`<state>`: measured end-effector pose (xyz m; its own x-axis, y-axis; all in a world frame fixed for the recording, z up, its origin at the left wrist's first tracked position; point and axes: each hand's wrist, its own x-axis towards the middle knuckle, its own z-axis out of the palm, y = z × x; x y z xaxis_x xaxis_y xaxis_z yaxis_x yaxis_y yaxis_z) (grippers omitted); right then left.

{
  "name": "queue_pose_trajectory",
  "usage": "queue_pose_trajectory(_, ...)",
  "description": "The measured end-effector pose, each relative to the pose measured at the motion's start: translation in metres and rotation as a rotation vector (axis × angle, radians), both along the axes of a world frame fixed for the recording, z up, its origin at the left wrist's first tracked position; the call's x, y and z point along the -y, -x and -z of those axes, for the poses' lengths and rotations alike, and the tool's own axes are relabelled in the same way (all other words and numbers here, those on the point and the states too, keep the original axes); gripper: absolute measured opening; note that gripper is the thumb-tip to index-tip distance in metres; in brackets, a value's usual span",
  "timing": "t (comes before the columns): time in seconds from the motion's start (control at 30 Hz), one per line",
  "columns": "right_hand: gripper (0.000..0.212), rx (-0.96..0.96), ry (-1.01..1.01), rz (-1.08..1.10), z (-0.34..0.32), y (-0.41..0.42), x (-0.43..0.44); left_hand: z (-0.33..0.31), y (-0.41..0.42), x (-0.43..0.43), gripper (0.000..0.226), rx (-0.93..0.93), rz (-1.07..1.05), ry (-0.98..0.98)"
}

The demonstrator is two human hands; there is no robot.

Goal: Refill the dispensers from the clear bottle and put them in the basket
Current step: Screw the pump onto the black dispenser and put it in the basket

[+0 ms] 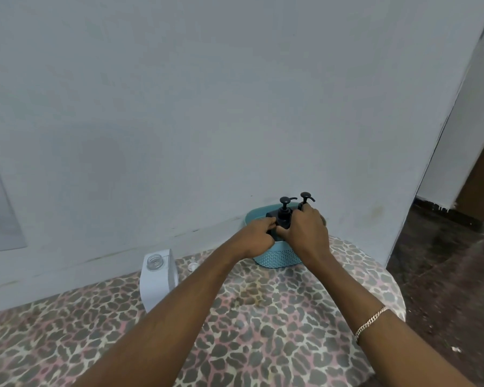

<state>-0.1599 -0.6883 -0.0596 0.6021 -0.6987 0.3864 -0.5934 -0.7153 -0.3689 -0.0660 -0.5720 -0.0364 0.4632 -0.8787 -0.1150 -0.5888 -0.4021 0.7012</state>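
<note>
1. Left dispenser [285, 212] and right dispenser [305, 197] stood in the teal basket [277, 259], by the wall [179, 107].
2. Your L hand [259, 236] gripped the left dispenser's body; your R hand [309, 230] curled round the right dispenser.
3. Prob. heavy w/ refill, slick plastic: take the bodies, not pump necks.

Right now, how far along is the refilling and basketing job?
Looks done: the left-side dispenser and right-side dispenser stand in the basket, pumps fitted. In hand: the left hand grips the left-side one and the right hand the right-side one, apparently settling them. Left: perhaps letting go and recapping the clear bottle, open on the table with a white cap nearby. Fill levels cannot be seen.
</note>
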Motion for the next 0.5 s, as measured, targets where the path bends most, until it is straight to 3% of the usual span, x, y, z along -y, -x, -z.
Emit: queue_pose_trajectory(0.5, 0.042, -0.062, 0.061, 0.015, 0.004, 0.001, -0.006, 0.001, -0.002, 0.011, 0.083, 0.074, 0.004, -0.150)
